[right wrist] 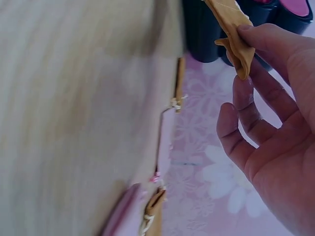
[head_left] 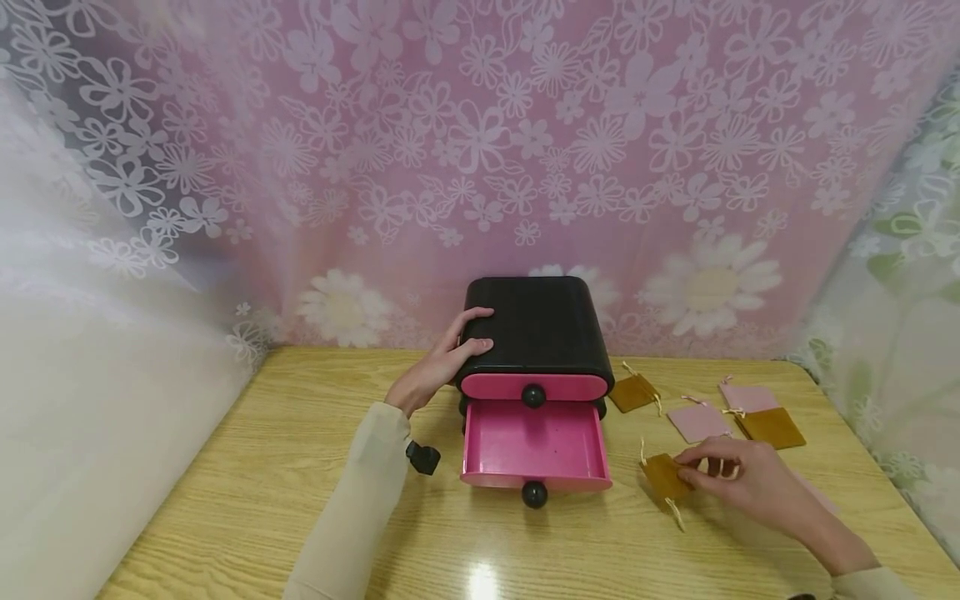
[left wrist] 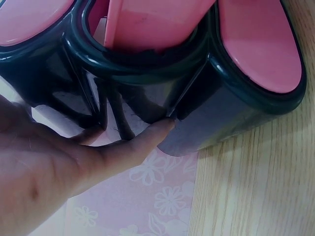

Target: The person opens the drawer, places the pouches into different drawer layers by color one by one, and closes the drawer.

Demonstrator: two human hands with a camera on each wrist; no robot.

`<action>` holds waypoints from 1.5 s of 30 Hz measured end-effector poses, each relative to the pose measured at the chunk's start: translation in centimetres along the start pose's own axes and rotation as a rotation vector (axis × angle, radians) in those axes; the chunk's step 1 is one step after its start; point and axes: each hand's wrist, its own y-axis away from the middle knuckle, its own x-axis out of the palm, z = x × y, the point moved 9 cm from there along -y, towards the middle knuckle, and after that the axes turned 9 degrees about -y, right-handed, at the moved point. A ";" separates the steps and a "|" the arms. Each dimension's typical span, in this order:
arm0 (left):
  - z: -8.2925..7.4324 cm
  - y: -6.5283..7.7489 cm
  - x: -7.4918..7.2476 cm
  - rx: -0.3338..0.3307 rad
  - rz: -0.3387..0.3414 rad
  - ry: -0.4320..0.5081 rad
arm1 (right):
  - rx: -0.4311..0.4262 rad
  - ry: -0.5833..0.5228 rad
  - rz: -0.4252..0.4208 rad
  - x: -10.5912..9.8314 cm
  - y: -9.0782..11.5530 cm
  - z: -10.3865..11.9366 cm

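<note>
A small black drawer cabinet [head_left: 536,325] with pink drawer fronts and round black knobs stands at the table's middle. Its top drawer is closed, while a lower pink drawer [head_left: 534,442] is pulled out with its floor showing. My left hand [head_left: 442,367] rests against the cabinet's upper left edge, fingers extended over the black shell. In the left wrist view, a finger [left wrist: 147,140] touches the shell's glossy side. To the right of the drawer, my right hand [head_left: 757,483] pinches a mustard drawstring pouch [head_left: 666,477] between thumb and fingertips, raised above the table in the right wrist view.
More pouches lie on the wooden table [head_left: 300,467] at right: a mustard one [head_left: 634,392] by the cabinet, a pink one [head_left: 699,421], another pink one [head_left: 750,398] and a mustard one [head_left: 772,427]. Another pink piece is partly hidden under my right arm. A flowered curtain [head_left: 480,167] hangs behind.
</note>
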 end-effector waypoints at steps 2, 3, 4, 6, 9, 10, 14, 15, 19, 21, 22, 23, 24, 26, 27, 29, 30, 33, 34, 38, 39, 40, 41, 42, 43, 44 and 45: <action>0.1 0.0 0.0 -0.003 0.003 0.007 | 0.000 0.010 -0.011 -0.2 -0.2 0.5; 0.1 0.0 0.0 -0.004 0.003 0.005 | -0.006 0.019 -0.017 -0.4 -0.3 0.8; 0.2 0.0 0.0 -0.005 0.004 0.008 | -0.011 0.020 -0.024 -0.5 -0.4 1.2; 0.2 0.0 0.1 -0.006 0.006 0.007 | -0.027 0.028 -0.040 -0.7 -0.7 1.8; 0.3 0.0 0.0 -0.008 0.006 0.002 | -0.054 0.032 -0.063 -1.0 -1.1 2.6; 0.3 0.0 0.0 -0.010 0.005 0.000 | -0.061 0.032 -0.068 -1.0 -1.3 2.8; 0.3 0.1 0.0 -0.006 0.006 -0.003 | -0.093 0.025 -0.088 -1.2 -1.9 3.8; 0.2 0.1 0.0 -0.006 0.006 -0.003 | -0.107 0.020 -0.093 -1.2 -2.0 4.1; 0.2 0.1 0.1 -0.004 0.004 -0.007 | -0.179 0.002 -0.113 -1.4 -2.6 5.4; 0.3 0.1 0.0 -0.010 0.003 -0.007 | -0.207 -0.004 -0.121 -1.6 -2.9 6.0; 0.3 0.1 0.0 -0.011 0.004 -0.007 | -0.213 -0.006 -0.128 -1.7 -3.1 6.2; 0.3 0.1 0.0 -0.012 0.004 -0.006 | -0.213 -0.010 -0.133 -1.8 -3.2 6.4; 0.2 0.1 0.0 -0.013 0.005 -0.004 | -0.209 -0.013 -0.138 -1.9 -3.4 6.5; 0.2 0.1 0.0 -0.013 0.004 -0.003 | -0.191 -0.020 -0.148 -2.1 -3.7 6.7; 0.2 0.1 0.0 -0.012 0.004 -0.001 | -0.179 -0.026 -0.150 -2.2 -3.8 6.8; 0.2 0.1 -0.1 -0.013 0.004 0.001 | -0.161 -0.020 -0.155 -2.2 -4.0 6.9; 0.2 0.1 -0.1 -0.013 0.005 0.005 | -0.158 -0.016 -0.157 -2.3 -4.1 7.0; 0.3 0.0 0.0 -0.015 0.007 0.011 | -0.166 -0.026 -0.175 -2.2 -4.2 7.2; 0.3 0.0 0.0 -0.015 0.006 0.013 | -0.176 -0.031 -0.184 -2.2 -4.3 7.3; 0.3 -0.1 0.0 -0.015 0.005 0.015 | -0.231 -0.067 -0.209 -1.9 -4.5 7.9; 0.3 -0.1 0.0 -0.016 0.005 0.016 | -0.240 -0.071 -0.211 -1.8 -4.5 8.0; 0.3 -0.1 0.0 -0.017 0.004 0.015 | -0.247 -0.078 -0.217 -1.7 -4.6 8.1; 0.3 -0.1 0.0 -0.018 0.004 0.016 | -0.255 -0.078 -0.220 -1.6 -4.7 8.2; 0.3 -0.1 0.0 -0.018 0.004 0.017 | -0.258 -0.077 -0.225 -1.5 -4.8 8.3; 0.3 -0.1 0.0 -0.017 0.002 0.017 | -0.259 -0.077 -0.230 -1.4 -4.8 8.4; 0.3 -0.2 0.0 -0.014 0.002 0.017 | -0.253 -0.083 -0.236 -1.2 -4.8 8.4; 0.3 -0.2 0.0 -0.012 0.000 0.017 | -0.247 -0.090 -0.242 -1.1 -4.9 8.5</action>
